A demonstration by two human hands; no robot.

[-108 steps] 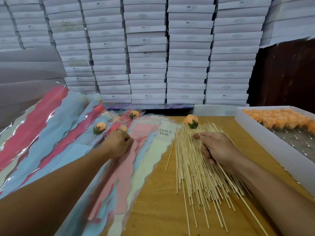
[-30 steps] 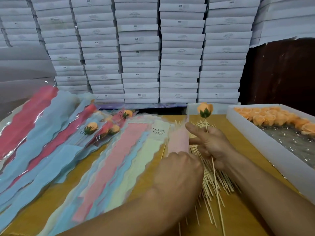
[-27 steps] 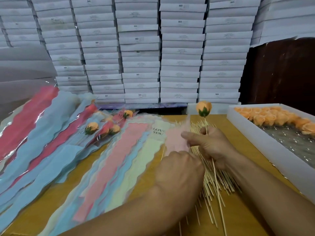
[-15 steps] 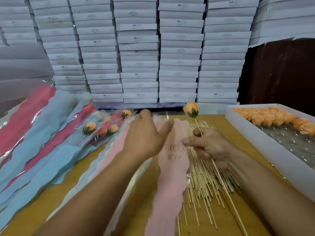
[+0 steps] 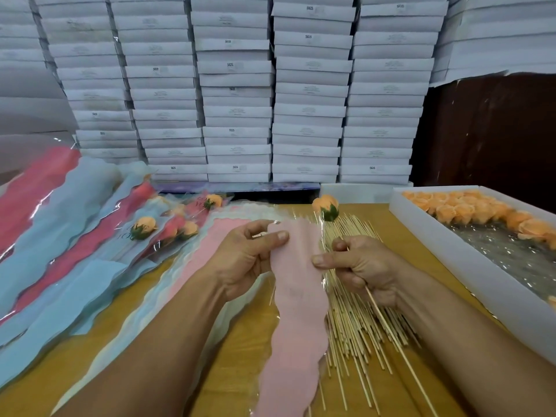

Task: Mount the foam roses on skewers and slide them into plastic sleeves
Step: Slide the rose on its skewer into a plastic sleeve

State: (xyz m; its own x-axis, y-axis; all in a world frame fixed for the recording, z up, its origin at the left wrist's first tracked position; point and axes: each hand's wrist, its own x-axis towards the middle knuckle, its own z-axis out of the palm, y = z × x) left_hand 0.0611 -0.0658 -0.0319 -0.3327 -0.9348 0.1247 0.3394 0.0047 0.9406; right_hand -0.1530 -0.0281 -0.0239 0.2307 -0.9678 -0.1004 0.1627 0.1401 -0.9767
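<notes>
Pink plastic sleeve [image 5: 296, 296], held above the middle of the wooden table [image 5: 234, 350]; its long axis runs from the near edge toward the far edge, wide scalloped mouth at the far end, narrow tail hanging toward the viewer. Left hand [image 5: 246, 257] pinches the sleeve's upper left margin between thumb and curled fingers; right hand [image 5: 361, 266] presses its thumb to the sleeve's right margin while its curled fingers grip a skewer [image 5: 391, 335]. The skewer slants from the near right up toward the far edge, carrying an orange foam rose [image 5: 326, 207] at its far tip, just beside the sleeve mouth. Loose skewers [image 5: 355, 326] lie under the right hand; box of roses [image 5: 469, 275] along the right edge; filled sleeves [image 5: 162, 230] at the left.
</notes>
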